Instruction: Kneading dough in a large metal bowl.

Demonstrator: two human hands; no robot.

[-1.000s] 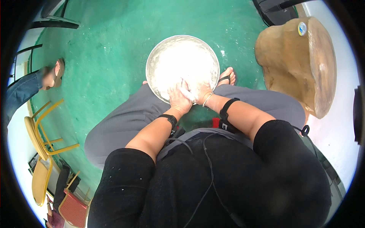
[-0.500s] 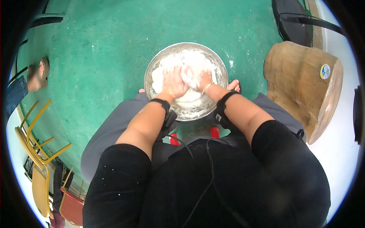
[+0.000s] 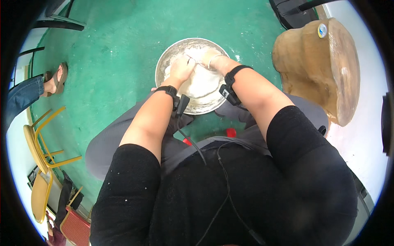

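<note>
A wide metal bowl (image 3: 161,61) sits between my knees, its inner wall smeared with flour. In it lies a broad, pale mass of dough (image 3: 201,84), smooth on the side nearest me and floury at the far side. My left hand (image 3: 182,67) is closed on the dough's far left part, fingers curled downward. Beside it, my right hand (image 3: 210,57), whitened with flour, grips the far edge of the dough; its fingertips are partly hidden. Both wrists carry black straps with small devices.
A carved wooden stump seat (image 3: 305,61) stands to the right by the white wall. At left are a yellow-framed chair (image 3: 41,147), a red woven seat (image 3: 76,227) and another person's sandalled foot (image 3: 57,82). A black object (image 3: 293,12) lies at the upper right.
My hands have shifted from pressing flat on the dough's middle to holding its far edge, fingers now curled. More smooth dough shows nearer me. The whole view has tilted slightly.
</note>
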